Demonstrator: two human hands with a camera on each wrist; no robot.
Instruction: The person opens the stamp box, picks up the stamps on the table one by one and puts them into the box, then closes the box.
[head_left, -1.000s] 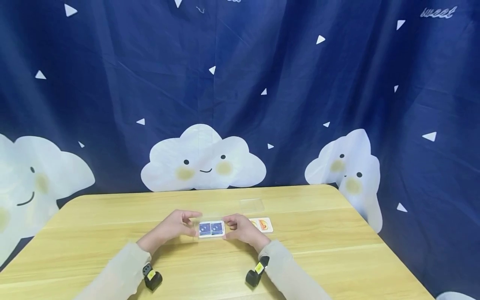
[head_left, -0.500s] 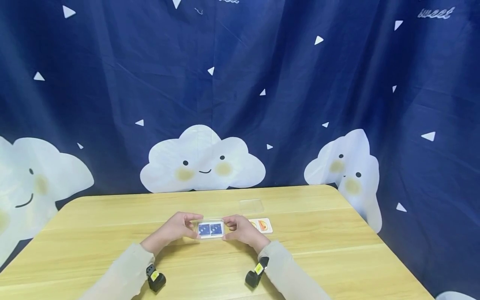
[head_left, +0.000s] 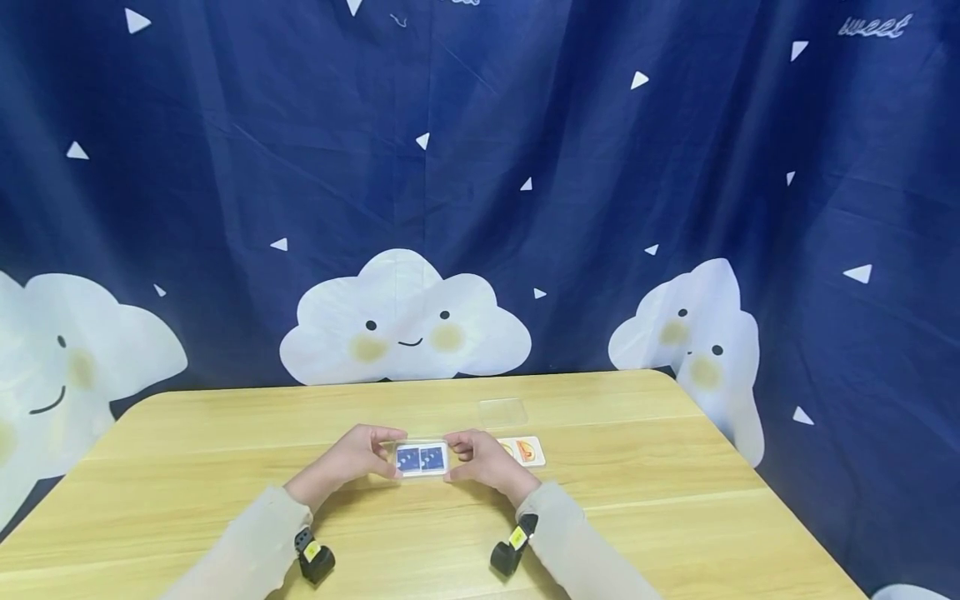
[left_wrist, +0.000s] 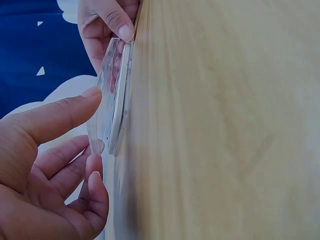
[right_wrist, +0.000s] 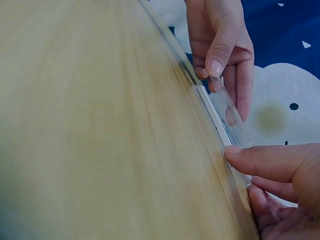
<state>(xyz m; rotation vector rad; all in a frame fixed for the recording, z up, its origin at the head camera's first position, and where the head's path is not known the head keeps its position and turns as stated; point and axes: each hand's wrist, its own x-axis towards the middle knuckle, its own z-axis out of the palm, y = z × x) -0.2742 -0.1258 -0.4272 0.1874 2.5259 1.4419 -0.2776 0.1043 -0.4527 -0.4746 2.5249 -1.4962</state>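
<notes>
A white-edged stack of cards with dark blue pictures (head_left: pixel 422 459) sits low over the table in a shallow clear plastic case (right_wrist: pixel 206 102). My left hand (head_left: pixel 352 457) pinches a clear plastic lid (left_wrist: pixel 104 120) between thumb and fingers at the left end. In the left wrist view that lid slants over the stack, closer to it at the right hand's end. On the opposite side my right hand (head_left: pixel 486 458) grips the case's right end, its thumb (right_wrist: pixel 240 156) at the near edge and its other fingers partly hidden behind.
White cards with orange pictures (head_left: pixel 530 451) lie just right of the right hand, partly covered by it. A flat clear plastic piece (head_left: pixel 503 412) lies farther back. Behind the wooden table (head_left: pixel 645 525) hangs a blue cloud-print curtain (head_left: pixel 585 317).
My left hand has moved slightly right, bringing the clear lid over the blue cards. The right hand has stayed at the case's right end.
</notes>
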